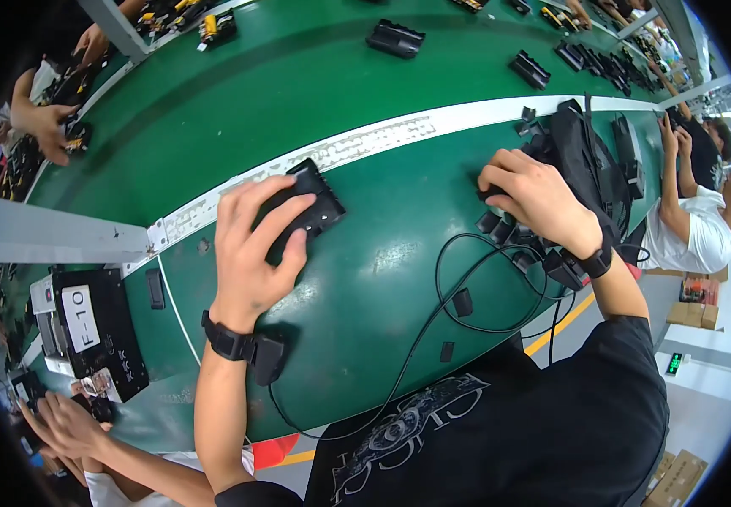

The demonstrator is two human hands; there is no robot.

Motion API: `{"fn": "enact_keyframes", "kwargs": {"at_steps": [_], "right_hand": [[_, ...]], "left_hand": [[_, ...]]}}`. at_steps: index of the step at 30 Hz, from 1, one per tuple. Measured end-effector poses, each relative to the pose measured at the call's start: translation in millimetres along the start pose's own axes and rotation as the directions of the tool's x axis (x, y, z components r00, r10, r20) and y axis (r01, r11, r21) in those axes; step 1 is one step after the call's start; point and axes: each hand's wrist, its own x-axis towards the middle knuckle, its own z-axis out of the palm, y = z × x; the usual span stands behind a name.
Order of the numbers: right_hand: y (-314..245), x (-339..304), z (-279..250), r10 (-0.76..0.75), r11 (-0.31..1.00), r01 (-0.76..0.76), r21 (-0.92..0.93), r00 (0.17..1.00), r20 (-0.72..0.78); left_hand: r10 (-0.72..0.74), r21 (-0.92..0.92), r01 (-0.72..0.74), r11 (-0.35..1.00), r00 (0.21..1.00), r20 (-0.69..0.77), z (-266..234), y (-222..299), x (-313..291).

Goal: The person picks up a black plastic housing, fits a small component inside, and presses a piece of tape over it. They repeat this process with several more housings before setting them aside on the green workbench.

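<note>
My left hand [251,241] reaches over a black plastic housing [321,205] lying on the green worktable by the white divider strip. Its fingers lie along the housing's top and its thumb is at the near side, gripping it. To the right, my right hand [534,193] is pinched around a small black plastic piece [492,193], mostly hidden by the fingers. Beneath and beside that hand lie several small black blocks [494,226]. Each wrist wears a black strap; a black box [268,358] with a cable sits at the left one.
A loose black cable [416,355] loops across the table. A black bag [581,152] lies beyond my right hand. Past the divider [382,135], black housings [396,39] lie on a green surface. A black box-shaped device [99,329] stands left, near a co-worker's hands [65,427].
</note>
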Motion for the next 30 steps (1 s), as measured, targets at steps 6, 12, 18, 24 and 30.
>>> {"fn": "enact_keyframes", "kwargs": {"at_steps": [6, 12, 18, 24, 30], "right_hand": [[-7.0, 21.5, -7.3, -0.013, 0.995, 0.013, 0.101, 1.000, 0.003], [-29.9, 60.4, -3.2, -0.102, 0.965, 0.103, 0.242, 0.995, -0.017], [-44.0, 79.7, -1.7, -0.045, 0.958, 0.047, 0.283, 0.999, -0.014], [-49.8, 83.9, 3.2, -0.150, 0.970, 0.168, 0.176, 0.982, -0.111], [-54.9, 90.7, 13.5, -0.168, 0.983, 0.169, 0.067, 0.986, -0.007]], "left_hand": [[-0.012, 0.084, -0.001, 0.996, 0.989, 0.149, 5.8, -5.6, -6.9], [-0.165, 0.016, 0.164, 0.986, 0.985, 0.050, 4.1, -8.1, -7.4], [-0.290, 0.168, 0.294, 0.941, 0.956, -0.051, 13.6, -17.1, -12.0], [-0.187, 0.254, 0.206, 0.945, 0.978, -0.097, 16.8, -9.7, -17.2], [-0.175, 0.243, 0.198, 0.950, 0.978, -0.113, 8.2, -7.9, -16.5]]}}
